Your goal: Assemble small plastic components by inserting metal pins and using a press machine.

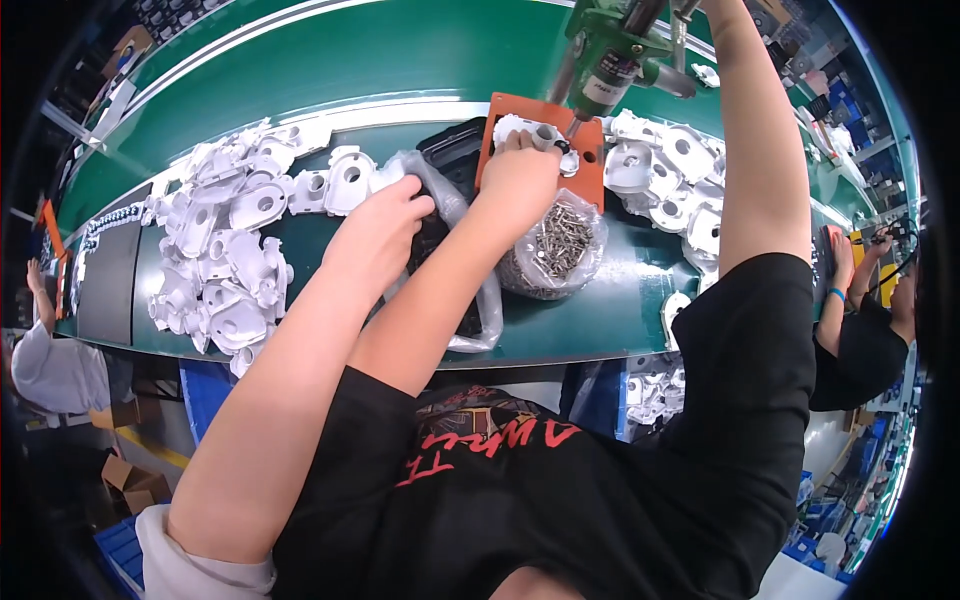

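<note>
My left hand (518, 185) is closed on a white plastic housing (545, 135), which rests on an orange fixture plate (590, 187). Just above that part is the pointed tip of a green drill-press-like machine (607, 75). My right forearm (755, 130) reaches up past the machine, and its hand lies beyond the top edge. Close by my left wrist, a clear plastic bag (560, 245) holds many metal screws. A co-worker's hand (378, 232), from a white sleeve at the lower left, is at the edge of a plastic-lined black tray (487, 310).
White housings are heaped on the left (235, 200) and right (670, 165) of the green bench (620, 325). A black mat (108, 280) lies farther left. Other people stand at both sides. Cardboard boxes (135, 485) are on the floor at lower left.
</note>
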The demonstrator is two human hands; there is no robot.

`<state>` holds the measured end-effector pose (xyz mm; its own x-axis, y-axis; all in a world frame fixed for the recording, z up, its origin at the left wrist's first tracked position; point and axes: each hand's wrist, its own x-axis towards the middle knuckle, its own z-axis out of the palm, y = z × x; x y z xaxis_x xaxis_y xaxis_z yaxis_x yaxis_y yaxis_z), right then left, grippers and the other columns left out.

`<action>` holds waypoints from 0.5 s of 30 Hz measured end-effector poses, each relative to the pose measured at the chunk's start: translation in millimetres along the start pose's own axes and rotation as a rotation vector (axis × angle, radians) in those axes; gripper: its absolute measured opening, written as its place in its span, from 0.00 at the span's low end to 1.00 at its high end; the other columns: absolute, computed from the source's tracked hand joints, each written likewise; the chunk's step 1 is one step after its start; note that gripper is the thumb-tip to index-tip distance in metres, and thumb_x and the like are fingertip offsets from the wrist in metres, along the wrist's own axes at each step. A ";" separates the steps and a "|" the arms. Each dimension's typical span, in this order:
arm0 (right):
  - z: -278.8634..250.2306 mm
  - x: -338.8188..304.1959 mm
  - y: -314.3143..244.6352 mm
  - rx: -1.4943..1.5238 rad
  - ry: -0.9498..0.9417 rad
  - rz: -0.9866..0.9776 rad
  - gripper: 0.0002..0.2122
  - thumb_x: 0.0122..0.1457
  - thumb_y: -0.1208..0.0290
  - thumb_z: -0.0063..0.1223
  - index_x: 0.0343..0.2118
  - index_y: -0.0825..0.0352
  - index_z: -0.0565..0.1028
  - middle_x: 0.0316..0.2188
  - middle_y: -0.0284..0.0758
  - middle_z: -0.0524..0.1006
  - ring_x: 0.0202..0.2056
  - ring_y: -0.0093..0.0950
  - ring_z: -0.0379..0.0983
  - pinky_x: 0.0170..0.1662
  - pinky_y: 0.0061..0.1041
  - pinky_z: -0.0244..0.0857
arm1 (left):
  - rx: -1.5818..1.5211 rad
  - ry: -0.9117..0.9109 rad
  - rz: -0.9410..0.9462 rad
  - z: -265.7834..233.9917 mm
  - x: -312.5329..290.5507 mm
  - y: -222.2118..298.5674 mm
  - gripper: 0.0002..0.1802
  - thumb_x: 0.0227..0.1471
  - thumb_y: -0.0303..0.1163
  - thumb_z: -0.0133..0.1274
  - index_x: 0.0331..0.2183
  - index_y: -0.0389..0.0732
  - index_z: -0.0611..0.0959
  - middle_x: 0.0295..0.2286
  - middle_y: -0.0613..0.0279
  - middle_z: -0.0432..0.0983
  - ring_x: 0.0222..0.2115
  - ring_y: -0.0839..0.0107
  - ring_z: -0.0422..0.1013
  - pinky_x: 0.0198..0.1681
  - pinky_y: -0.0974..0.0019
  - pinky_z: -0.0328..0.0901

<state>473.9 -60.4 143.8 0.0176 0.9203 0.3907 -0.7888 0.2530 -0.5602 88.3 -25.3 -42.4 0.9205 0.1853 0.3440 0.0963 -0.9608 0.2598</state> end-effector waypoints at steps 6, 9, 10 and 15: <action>132.9 -45.7 25.5 -0.936 0.119 -0.278 0.24 0.59 0.43 0.31 0.27 0.63 0.68 0.15 0.29 0.69 0.16 0.22 0.62 0.20 0.19 0.55 | -0.024 0.016 -0.012 2.1 3.4 4.8 0.13 0.43 0.29 0.54 0.35 0.38 0.76 0.36 0.48 0.73 0.40 0.53 0.70 0.40 0.55 0.67; 177.7 -118.3 80.7 -0.993 0.225 -0.391 0.20 0.60 0.48 0.36 0.26 0.62 0.69 0.17 0.28 0.69 0.20 0.20 0.65 0.22 0.23 0.57 | -0.017 -0.016 -0.018 8.4 5.6 8.4 0.12 0.43 0.28 0.53 0.35 0.37 0.77 0.35 0.47 0.73 0.40 0.55 0.70 0.40 0.56 0.67; 180.7 -144.4 83.9 -1.257 0.172 -0.058 0.16 0.58 0.56 0.42 0.27 0.65 0.73 0.20 0.32 0.71 0.20 0.21 0.67 0.27 0.23 0.61 | -0.012 -0.039 -0.020 14.4 12.6 12.0 0.11 0.43 0.27 0.51 0.34 0.37 0.77 0.33 0.45 0.74 0.39 0.57 0.71 0.40 0.57 0.68; 188.9 -164.8 258.1 -2.345 -0.082 0.310 0.15 0.46 0.60 0.56 0.13 0.65 0.70 0.07 0.34 0.66 0.14 0.35 0.67 0.21 0.30 0.60 | 0.031 -0.101 -0.153 8.1 -2.7 -12.7 0.12 0.42 0.27 0.51 0.34 0.38 0.76 0.30 0.51 0.75 0.36 0.55 0.72 0.38 0.56 0.69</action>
<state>151.4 -203.2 72.8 0.0205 0.9886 0.1492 0.9921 -0.0016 -0.1256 87.7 -15.3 -54.0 0.9273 0.3098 0.2102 0.2484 -0.9291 0.2739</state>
